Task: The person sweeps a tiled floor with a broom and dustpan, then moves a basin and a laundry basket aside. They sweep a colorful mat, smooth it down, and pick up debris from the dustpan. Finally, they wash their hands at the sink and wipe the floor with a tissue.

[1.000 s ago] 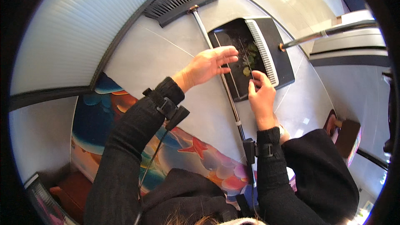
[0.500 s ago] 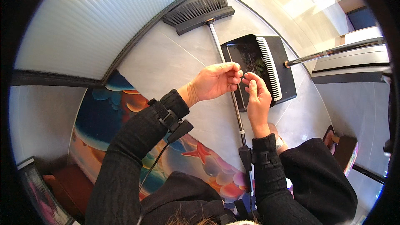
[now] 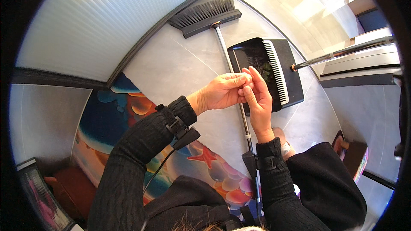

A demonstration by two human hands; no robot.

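My left hand [image 3: 222, 92] has its thumb and fingers pressed together in a pinch. Against its fingertips rests my right hand [image 3: 260, 107], its fingers and thumb curled inward. Whatever may be pinched between them is too small to make out. Beneath the hands runs the metal handle [image 3: 244, 122] of a broom, apart from them. The dark bristles of the broom head [image 3: 209, 17] point away from me. Just beyond my right hand lies a black dustpan [image 3: 293, 79] with a white comb-like strip [image 3: 276, 72]; bits of green and dark debris [image 3: 266, 70] sit inside.
A colourful mat [image 3: 171, 162] covers the near floor. Ribbed glass panelling [image 3: 111, 21] rises at left. The dustpan's metal handle [image 3: 342, 53] extends right. A brown stool-like object [image 3: 75, 192] stands at lower left, and a foot [image 3: 282, 139] shows beside my right wrist.
My hands have come together: the left moved slightly right and down, and the right moved left until their fingertips met. The broom and dustpan stay where they lay.
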